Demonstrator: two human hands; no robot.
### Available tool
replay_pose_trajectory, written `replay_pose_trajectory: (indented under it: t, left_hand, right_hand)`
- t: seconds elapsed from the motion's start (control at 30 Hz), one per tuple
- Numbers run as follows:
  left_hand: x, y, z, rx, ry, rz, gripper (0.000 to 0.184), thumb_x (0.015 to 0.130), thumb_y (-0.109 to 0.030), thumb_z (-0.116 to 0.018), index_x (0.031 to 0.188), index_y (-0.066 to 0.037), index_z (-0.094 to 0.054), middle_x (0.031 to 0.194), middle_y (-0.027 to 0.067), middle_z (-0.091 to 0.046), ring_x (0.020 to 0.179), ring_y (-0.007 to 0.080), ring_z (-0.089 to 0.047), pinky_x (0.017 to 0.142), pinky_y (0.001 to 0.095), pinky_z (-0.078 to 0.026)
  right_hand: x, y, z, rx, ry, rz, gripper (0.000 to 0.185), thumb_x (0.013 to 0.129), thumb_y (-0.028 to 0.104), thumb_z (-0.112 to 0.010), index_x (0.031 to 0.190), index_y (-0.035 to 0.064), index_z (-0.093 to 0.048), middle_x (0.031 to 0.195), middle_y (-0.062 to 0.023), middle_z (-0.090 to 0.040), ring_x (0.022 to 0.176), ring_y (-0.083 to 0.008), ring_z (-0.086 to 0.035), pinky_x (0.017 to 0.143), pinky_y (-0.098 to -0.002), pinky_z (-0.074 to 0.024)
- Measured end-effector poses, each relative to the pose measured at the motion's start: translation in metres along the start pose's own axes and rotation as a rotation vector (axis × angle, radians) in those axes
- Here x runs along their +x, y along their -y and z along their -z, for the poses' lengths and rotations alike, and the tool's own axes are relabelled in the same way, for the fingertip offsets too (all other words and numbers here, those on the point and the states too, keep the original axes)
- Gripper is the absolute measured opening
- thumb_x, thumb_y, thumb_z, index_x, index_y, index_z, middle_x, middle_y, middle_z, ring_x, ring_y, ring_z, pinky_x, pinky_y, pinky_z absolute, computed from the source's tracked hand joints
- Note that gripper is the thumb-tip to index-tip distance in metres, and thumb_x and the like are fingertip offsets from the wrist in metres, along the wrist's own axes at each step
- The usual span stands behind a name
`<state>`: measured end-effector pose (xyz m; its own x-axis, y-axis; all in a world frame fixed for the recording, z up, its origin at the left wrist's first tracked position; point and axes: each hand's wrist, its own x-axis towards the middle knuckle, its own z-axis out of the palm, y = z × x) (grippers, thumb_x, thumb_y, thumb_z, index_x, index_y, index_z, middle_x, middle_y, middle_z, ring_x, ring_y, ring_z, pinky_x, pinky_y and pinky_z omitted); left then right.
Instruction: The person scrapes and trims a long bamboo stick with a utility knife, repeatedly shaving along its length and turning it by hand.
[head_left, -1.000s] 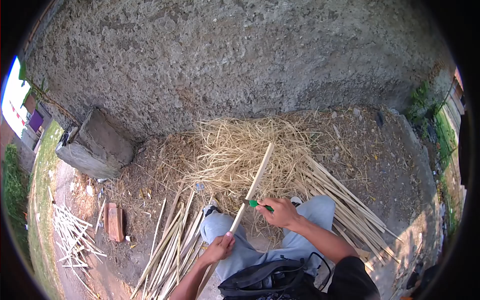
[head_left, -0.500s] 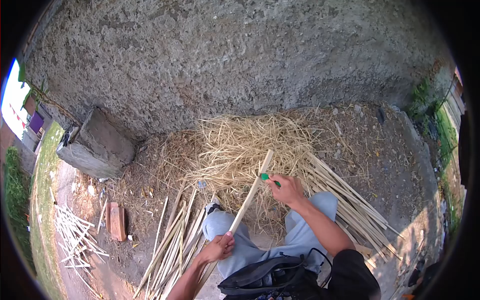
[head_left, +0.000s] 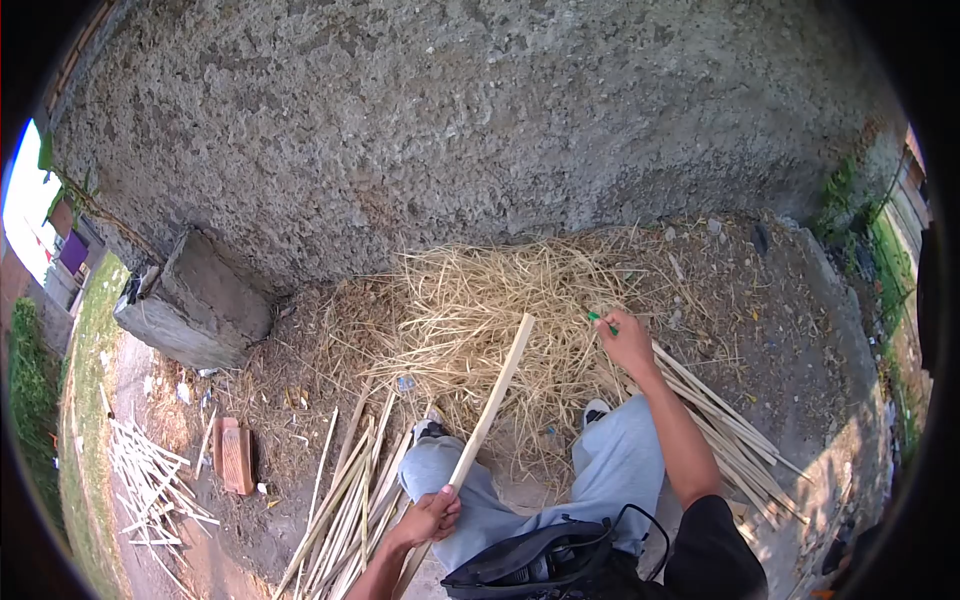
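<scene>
My left hand (head_left: 428, 518) is closed around the lower part of a long, pale bamboo strip (head_left: 492, 405). The strip slants up and away between my knees, its far end over the pile of shavings (head_left: 510, 290). To the right of that end, apart from the strip, my right hand (head_left: 630, 345) grips a small green tool (head_left: 596, 317). Its working end is too small to make out, and my fingers hide most of it.
Long strips lie beside my left leg (head_left: 345, 500) and my right leg (head_left: 730, 440). Farther left are a heap of short pale sticks (head_left: 150, 480), a reddish brick (head_left: 236, 458) and a concrete block (head_left: 200, 300). A rough wall (head_left: 480, 130) stands ahead.
My right hand has moved away from the strip, up and to the right, with the green tool. The strip's far end has dipped slightly left. My left hand keeps its grip.
</scene>
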<state>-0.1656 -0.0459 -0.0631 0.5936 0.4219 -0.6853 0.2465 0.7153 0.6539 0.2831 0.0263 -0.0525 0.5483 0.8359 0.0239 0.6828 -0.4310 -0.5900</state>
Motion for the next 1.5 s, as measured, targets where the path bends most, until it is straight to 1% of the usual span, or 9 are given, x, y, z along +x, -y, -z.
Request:
replay_pose_trajectory:
  t: [0.27, 0.43, 0.87, 0.93, 1.13, 1.2, 1.27, 1.43, 1.5]
  left_hand:
    - [0.01, -0.007, -0.011, -0.017, 0.044, 0.015, 0.052, 0.104, -0.056, -0.034, 0.08, -0.011, -0.04, 0.059, -0.002, -0.03, 0.044, 0.0094, -0.028, 0.04, 0.0265, -0.024]
    - [0.017, -0.009, -0.018, -0.007, 0.033, -0.008, 0.053, 0.103, -0.058, -0.034, 0.08, -0.01, -0.04, 0.058, -0.002, -0.03, 0.044, 0.0093, -0.028, 0.04, 0.0267, -0.025]
    - [0.018, 0.006, -0.011, 0.035, 0.005, -0.047, 0.052, 0.103, -0.057, -0.035, 0.076, -0.013, -0.038, 0.057, -0.0034, -0.028, 0.043, 0.0088, -0.023, 0.04, 0.0263, -0.022]
    - [0.016, 0.003, -0.009, 0.012, 0.039, -0.015, 0.053, 0.103, -0.058, -0.037, 0.076, -0.013, -0.037, 0.056, -0.0032, -0.027, 0.043, 0.0089, -0.022, 0.039, 0.0269, -0.021]
    - [0.015, -0.011, -0.015, -0.112, 0.0, 0.009, 0.052, 0.103, -0.056, -0.039, 0.075, -0.013, -0.037, 0.055, -0.0018, -0.027, 0.041, 0.0095, -0.023, 0.037, 0.0274, -0.019]
    - [0.008, -0.01, -0.021, -0.065, -0.001, 0.011, 0.051, 0.103, -0.056, -0.037, 0.077, -0.013, -0.037, 0.056, -0.0019, -0.027, 0.042, 0.0088, -0.023, 0.037, 0.0265, -0.018]
    - [0.007, -0.001, -0.017, -0.035, 0.029, 0.033, 0.05, 0.104, -0.055, -0.035, 0.079, -0.012, -0.038, 0.057, -0.002, -0.027, 0.043, 0.0082, -0.021, 0.038, 0.0261, -0.018]
    - [0.006, 0.007, -0.002, -0.035, -0.026, -0.095, 0.052, 0.103, -0.056, -0.037, 0.078, -0.012, -0.039, 0.056, -0.0027, -0.027, 0.044, 0.0093, -0.022, 0.04, 0.0274, -0.02]
    - [0.004, 0.013, 0.001, -0.029, -0.009, -0.04, 0.051, 0.103, -0.056, -0.037, 0.078, -0.012, -0.039, 0.056, -0.0028, -0.027, 0.044, 0.0092, -0.022, 0.04, 0.0274, -0.02]
  right_hand:
    - [-0.075, 0.045, -0.019, 0.241, 0.151, 0.315, 0.022, 0.094, 0.03, -0.065, 0.094, 0.0076, -0.066, 0.065, -0.0095, -0.064, 0.057, -0.029, -0.064, 0.052, -0.0407, -0.0454]
    - [-0.121, 0.06, -0.047, 0.382, 0.169, 0.71, 0.022, 0.093, 0.03, -0.067, 0.094, 0.0079, -0.066, 0.079, -0.0103, -0.071, 0.063, -0.0315, -0.068, 0.052, -0.0393, -0.0518]
    - [-0.12, 0.06, -0.056, 0.226, 0.143, 0.787, 0.019, 0.087, 0.029, -0.072, 0.092, 0.0115, -0.072, 0.082, -0.0054, -0.073, 0.059, -0.0273, -0.067, 0.047, -0.0375, -0.0512]
    - [-0.104, 0.053, -0.066, 0.285, -0.028, 0.771, 0.017, 0.086, 0.029, -0.073, 0.091, 0.0124, -0.074, 0.077, -0.0047, -0.072, 0.056, -0.0257, -0.066, 0.045, -0.037, -0.05]
    - [-0.09, 0.068, -0.068, 0.178, 0.026, 0.757, 0.016, 0.088, 0.029, -0.071, 0.092, 0.0139, -0.073, 0.071, -0.0065, -0.069, 0.052, -0.0277, -0.063, 0.044, -0.0376, -0.0467]
    - [-0.066, 0.056, -0.088, 0.204, -0.12, 0.669, 0.018, 0.09, 0.031, -0.069, 0.096, 0.0135, -0.071, 0.072, -0.0075, -0.069, 0.054, -0.0299, -0.064, 0.046, -0.0402, -0.0459]
    - [-0.024, 0.037, -0.058, 0.067, 0.027, 0.239, 0.02, 0.091, 0.029, -0.067, 0.095, 0.0097, -0.071, 0.076, -0.012, -0.069, 0.059, -0.0357, -0.063, 0.058, -0.0459, -0.0489]
    - [-0.005, 0.021, -0.029, 0.114, -0.017, -0.08, 0.026, 0.096, 0.033, -0.06, 0.094, 0.0078, -0.065, 0.077, -0.0209, -0.067, 0.079, -0.0377, -0.067, 0.071, -0.0498, -0.0481]
    - [-0.003, 0.001, -0.053, 0.161, -0.045, -0.023, 0.027, 0.096, 0.033, -0.062, 0.093, 0.007, -0.064, 0.077, -0.0192, -0.067, 0.075, -0.0378, -0.066, 0.07, -0.0492, -0.0478]
